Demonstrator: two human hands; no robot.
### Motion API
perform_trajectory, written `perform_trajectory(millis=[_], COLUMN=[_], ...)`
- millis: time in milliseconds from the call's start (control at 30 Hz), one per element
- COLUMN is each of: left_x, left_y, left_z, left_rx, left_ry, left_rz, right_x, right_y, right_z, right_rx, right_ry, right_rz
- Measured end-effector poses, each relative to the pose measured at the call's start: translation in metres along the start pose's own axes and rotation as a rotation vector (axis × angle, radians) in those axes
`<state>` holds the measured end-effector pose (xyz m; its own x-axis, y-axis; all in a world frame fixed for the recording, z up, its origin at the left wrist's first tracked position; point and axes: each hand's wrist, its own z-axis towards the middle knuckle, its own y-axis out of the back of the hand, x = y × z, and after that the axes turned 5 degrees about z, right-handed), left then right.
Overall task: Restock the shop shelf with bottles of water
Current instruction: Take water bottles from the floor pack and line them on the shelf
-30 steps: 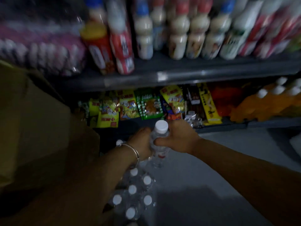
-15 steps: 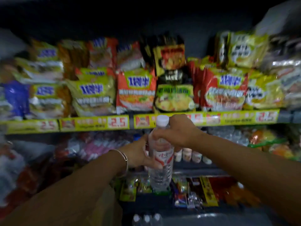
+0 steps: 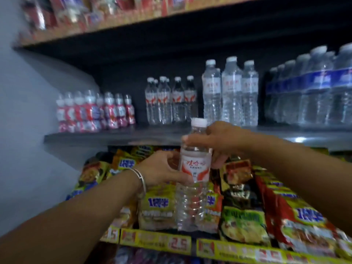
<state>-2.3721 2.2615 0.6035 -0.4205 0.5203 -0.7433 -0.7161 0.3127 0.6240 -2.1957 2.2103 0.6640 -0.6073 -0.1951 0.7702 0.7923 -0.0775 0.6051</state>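
I hold one clear water bottle [image 3: 194, 187] with a white cap and a red-and-white label upright in front of the shelves. My left hand [image 3: 162, 170], a bangle on its wrist, grips the bottle at the label. My right hand [image 3: 217, 141] grips its neck just under the cap. Behind and above stands the dark water shelf [image 3: 118, 137]. On it a small group of like-labelled bottles [image 3: 169, 101] stands at the middle, with three taller water bottles [image 3: 230, 92] to their right.
Blue-labelled water bottles [image 3: 312, 88] fill the shelf's right end and pink-labelled small bottles [image 3: 95, 111] its left. Instant noodle packs [image 3: 242, 210] crowd the lower shelf behind yellow price strips [image 3: 156, 242]. A grey wall [image 3: 28, 111] closes the left side.
The bottle has come up from the pack on the floor to chest height, both hands still on it. My view has swung up from the low shelves to the water shelf.
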Motion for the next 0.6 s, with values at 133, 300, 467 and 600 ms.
perform_trajectory(millis=[133,300,467,600], left_x=[-0.026,-0.042,-0.029,0.015], left_y=[0.066,0.132,0.184,0.200], left_z=[0.022,0.059,0.107,0.153], left_rx=[-0.156,-0.214,-0.222,-0.249], left_ry=[-0.022,-0.102,-0.198,-0.114], left_rz=[-0.029,-0.132,-0.207,-0.098], right_x=[0.038,0.067,0.103,0.107], right_y=[0.024,0.023,0.027,0.025], right_z=[0.040,0.102,0.166,0.215], right_rx=[0.173,0.275,0.110,-0.054], right_ry=[0.066,0.108,0.133,0.080], right_rz=[0.067,0.222,0.253,0.220])
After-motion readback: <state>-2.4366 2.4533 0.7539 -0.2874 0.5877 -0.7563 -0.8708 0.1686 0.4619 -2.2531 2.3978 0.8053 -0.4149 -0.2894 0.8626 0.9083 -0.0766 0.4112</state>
